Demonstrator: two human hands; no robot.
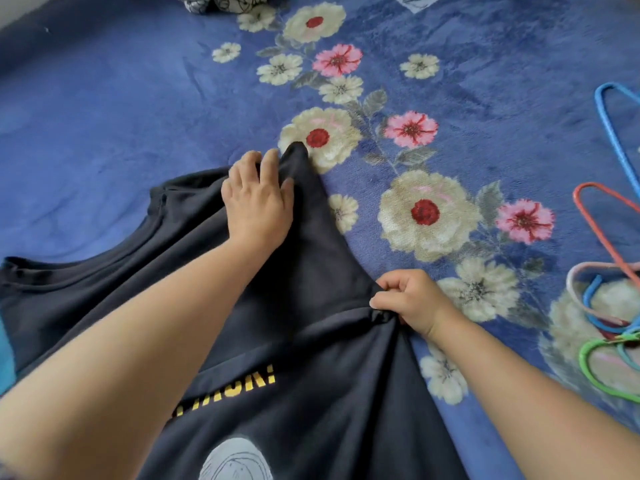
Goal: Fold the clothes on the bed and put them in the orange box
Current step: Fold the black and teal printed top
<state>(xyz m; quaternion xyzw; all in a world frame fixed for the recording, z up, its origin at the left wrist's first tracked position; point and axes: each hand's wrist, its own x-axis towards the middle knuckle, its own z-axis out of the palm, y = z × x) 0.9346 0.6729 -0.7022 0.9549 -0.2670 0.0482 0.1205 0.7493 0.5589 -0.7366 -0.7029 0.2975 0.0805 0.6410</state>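
Note:
A black T-shirt (311,271) with yellow lettering and a white print lies spread on the blue flowered bedspread (104,98). My left hand (258,199) grips the shirt's upper corner, fingers curled over the cloth near a cream flower. My right hand (408,299) pinches a bunched fold at the shirt's right edge. The shirt's neckline lies to the left. No orange box is in view.
Several coloured plastic hangers (609,306) lie in a heap at the right edge of the bed. A black-and-white patterned garment (221,3) lies at the top edge. A teal cloth (5,355) shows at the far left.

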